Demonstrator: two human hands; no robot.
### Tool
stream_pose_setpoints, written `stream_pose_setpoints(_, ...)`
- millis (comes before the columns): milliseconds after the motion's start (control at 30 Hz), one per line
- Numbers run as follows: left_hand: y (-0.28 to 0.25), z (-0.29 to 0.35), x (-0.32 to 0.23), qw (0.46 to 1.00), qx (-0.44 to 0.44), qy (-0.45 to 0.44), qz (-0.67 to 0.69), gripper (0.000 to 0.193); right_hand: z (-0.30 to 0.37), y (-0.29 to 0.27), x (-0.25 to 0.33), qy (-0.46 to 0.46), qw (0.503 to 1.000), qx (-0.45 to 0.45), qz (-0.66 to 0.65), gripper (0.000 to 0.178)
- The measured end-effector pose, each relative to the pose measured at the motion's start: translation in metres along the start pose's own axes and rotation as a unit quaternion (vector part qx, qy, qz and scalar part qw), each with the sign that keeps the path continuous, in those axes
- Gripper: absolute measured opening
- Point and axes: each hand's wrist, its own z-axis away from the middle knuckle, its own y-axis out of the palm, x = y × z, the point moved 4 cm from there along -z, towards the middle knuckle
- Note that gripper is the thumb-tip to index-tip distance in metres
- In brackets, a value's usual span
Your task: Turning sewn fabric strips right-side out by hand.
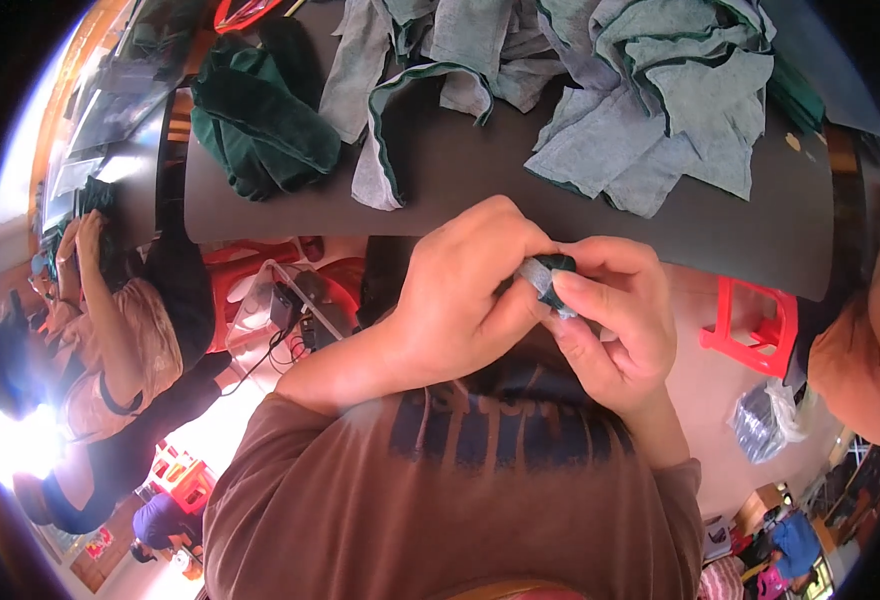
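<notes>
Both my hands meet in front of my chest, just off the table's near edge. Between them is a small bunched piece of dark green and grey fabric. My left hand is closed on its left side, with part of the cloth hidden behind the fingers. My right hand pinches the other side between thumb and fingers. Farther off on the table lie a heap of grey-backed green fabric pieces, a curved strip of the same cloth and a bundle of dark green fabric.
The dark table spans the space ahead. A co-worker sits at the left handling green cloth, and another person is at the right. Red plastic stools stand on the floor, near a plastic bag.
</notes>
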Motion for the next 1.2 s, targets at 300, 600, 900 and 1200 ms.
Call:
stream_pose_setpoints(300,-0.008,-0.002,0.001,0.983,0.063,-0.134,0.110,0.011,-0.008,0.008,0.000,-0.033,0.996,-0.031,0.080,0.036)
stream_pose_setpoints(600,-0.012,0.009,0.006,0.967,0.102,-0.097,0.213,0.021,-0.005,0.011,-0.001,-0.005,0.999,-0.052,-0.009,0.030)
stream_pose_setpoints(900,0.001,0.011,-0.011,0.984,0.149,0.095,-0.037,0.021,0.000,0.006,-0.017,0.053,0.992,-0.075,-0.087,0.030)
stream_pose_setpoints(1200,-0.001,0.022,-0.006,0.982,0.136,0.008,0.134,0.026,0.009,0.008,-0.027,0.121,0.944,-0.093,-0.293,0.026)
